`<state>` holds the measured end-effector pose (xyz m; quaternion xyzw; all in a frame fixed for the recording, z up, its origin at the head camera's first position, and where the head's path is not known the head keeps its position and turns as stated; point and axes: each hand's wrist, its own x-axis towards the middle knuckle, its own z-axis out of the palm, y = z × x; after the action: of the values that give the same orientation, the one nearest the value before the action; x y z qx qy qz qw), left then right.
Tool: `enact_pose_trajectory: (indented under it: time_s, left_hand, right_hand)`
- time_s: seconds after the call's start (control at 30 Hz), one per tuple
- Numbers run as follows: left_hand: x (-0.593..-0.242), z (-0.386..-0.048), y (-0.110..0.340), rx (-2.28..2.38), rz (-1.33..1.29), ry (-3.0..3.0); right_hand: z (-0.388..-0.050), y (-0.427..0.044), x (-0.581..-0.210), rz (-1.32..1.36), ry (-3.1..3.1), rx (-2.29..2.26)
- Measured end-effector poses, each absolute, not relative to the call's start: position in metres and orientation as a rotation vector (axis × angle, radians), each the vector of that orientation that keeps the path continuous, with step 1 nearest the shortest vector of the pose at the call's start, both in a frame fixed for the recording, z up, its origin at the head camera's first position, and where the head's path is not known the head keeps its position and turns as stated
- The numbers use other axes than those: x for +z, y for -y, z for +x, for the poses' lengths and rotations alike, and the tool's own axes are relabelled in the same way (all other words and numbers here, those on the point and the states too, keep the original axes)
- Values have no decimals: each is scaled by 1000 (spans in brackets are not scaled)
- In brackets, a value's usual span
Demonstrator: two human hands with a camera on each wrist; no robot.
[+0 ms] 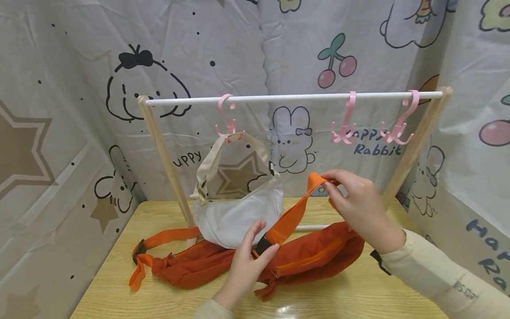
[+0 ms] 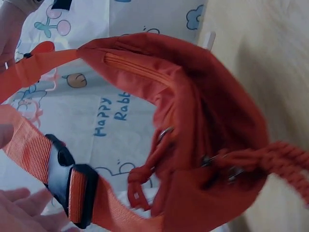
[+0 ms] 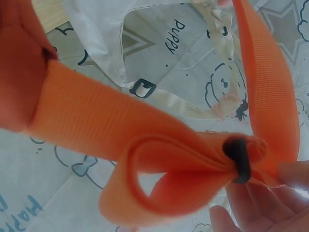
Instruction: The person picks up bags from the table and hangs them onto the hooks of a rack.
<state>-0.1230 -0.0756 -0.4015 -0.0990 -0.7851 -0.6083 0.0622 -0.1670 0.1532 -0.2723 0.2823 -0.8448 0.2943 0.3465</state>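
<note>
A red-orange bag (image 1: 311,254) with an orange strap (image 1: 292,217) is lifted at its right end above the wooden table. My right hand (image 1: 360,206) pinches the strap near its top; in the right wrist view, the strap is folded into a loop with a black strap keeper (image 3: 237,160) beside my fingers (image 3: 256,205). Lower down, my left hand (image 1: 249,266) is at the strap's black buckle (image 1: 263,244), thumb and forefinger spread on either side. The left wrist view shows the buckle (image 2: 70,181) beside loosely extended fingers (image 2: 29,208).
A white bag (image 1: 239,212) hangs from a pink hook (image 1: 227,117) on the white rail (image 1: 279,98). Two more pink hooks (image 1: 345,119) hang at the right. Another red-orange bag (image 1: 191,266) lies on the table (image 1: 115,283) at the left. Printed cloth surrounds the table.
</note>
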Motion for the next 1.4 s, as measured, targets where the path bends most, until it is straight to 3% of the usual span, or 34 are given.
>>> enact_pose_trajectory:
  time_s: [0.43, 0.67, 1.0, 1.4]
  left_hand:
    - [-389, -139, 59, -1728, -565, 2445]
    - [-377, -145, 66, -1513, -560, 2453]
    - [-346, -163, 87, -1309, -532, 2423]
    - [-318, -179, 104, -1086, -516, 2444]
  right_hand:
    - [-169, -155, -281, 672, 2263, 812]
    - [-166, -165, -292, 499, 2410, 961]
    - [-177, -178, -308, 543, 2451, 1279]
    - [-185, -207, -305, 748, 2364, 717]
